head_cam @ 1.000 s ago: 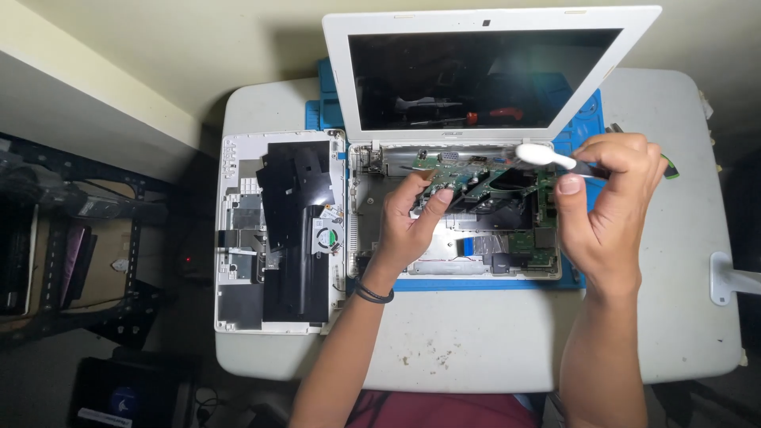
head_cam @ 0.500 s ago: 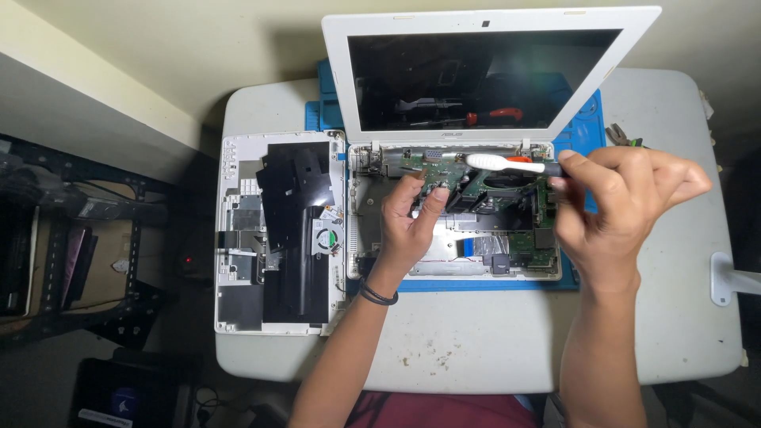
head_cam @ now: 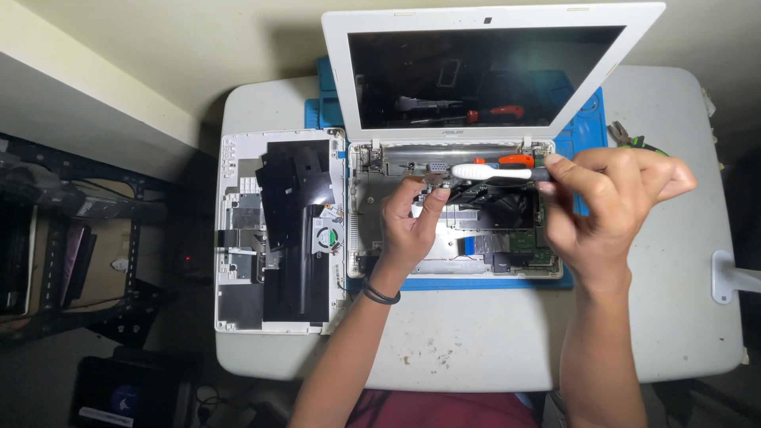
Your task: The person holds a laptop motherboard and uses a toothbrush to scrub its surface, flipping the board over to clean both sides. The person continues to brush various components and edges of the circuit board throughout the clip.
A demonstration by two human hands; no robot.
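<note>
The right hand (head_cam: 606, 206) has its fingers closed around the dark handle end of a white, slim plastic brush (head_cam: 495, 171), held level across the rear edge of the opened white laptop base (head_cam: 456, 210), just below the hinge. The brush's white head ends just beside the left hand (head_cam: 408, 226), whose fingers press, narrowly spread, on the exposed green circuit board (head_cam: 444, 184) and grip nothing. The white-framed dark screen (head_cam: 483, 75) stands tilted back behind them. The base lies on a blue work mat (head_cam: 590, 119). The removed white bottom cover with black film (head_cam: 277, 230) sits touching the base's left side, reaching the left edge of the pale grey tabletop (head_cam: 682, 317). Bare tabletop lies in front and to the right.
</note>
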